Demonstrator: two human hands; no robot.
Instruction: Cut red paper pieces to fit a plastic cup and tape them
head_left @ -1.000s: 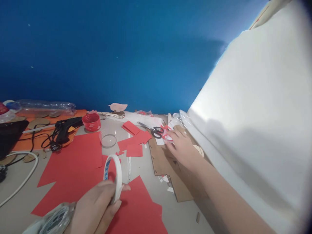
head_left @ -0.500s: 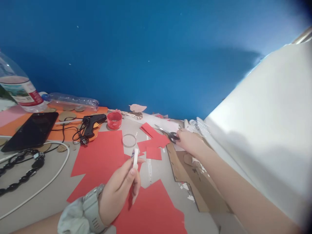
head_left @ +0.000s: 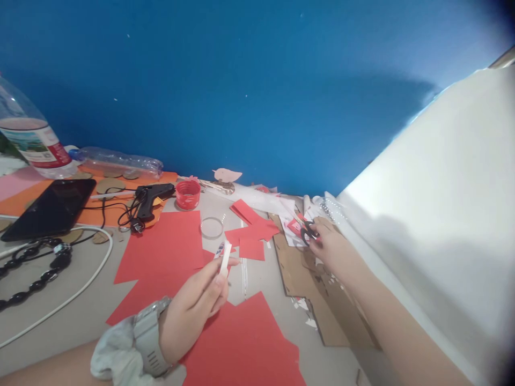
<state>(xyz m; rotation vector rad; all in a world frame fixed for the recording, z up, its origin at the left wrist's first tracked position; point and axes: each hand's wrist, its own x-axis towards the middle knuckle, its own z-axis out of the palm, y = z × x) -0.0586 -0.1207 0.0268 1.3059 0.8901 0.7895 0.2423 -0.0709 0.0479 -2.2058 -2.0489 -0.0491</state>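
Over the red paper, my left hand point(head_left: 197, 308) pinches a narrow white strip point(head_left: 226, 257) upright between thumb and fingers; whether it is paper or something else I cannot tell. A pale watch and a scrunchie circle that wrist. On the right, my right hand point(head_left: 332, 244) has its fingers closed at the black handles of a pair of scissors point(head_left: 308, 234). Their blades point away to the upper left, above white paper scraps and a small red piece point(head_left: 295, 225). Brown cardboard point(head_left: 298, 273) lies beneath the right hand and forearm.
Red paper sheets point(head_left: 241, 343) cover the middle. Behind them are a clear ring point(head_left: 211, 228), a red tape roll point(head_left: 188, 195) and a black glue gun point(head_left: 151, 199). A phone point(head_left: 52, 209), black beads point(head_left: 38, 289), a white cable and bottles point(head_left: 36, 142) occupy the left.
My right hand has drawn the scissors a little to the right, off the red scraps and over the white paper. My left hand keeps the white strip, almost unmoved.
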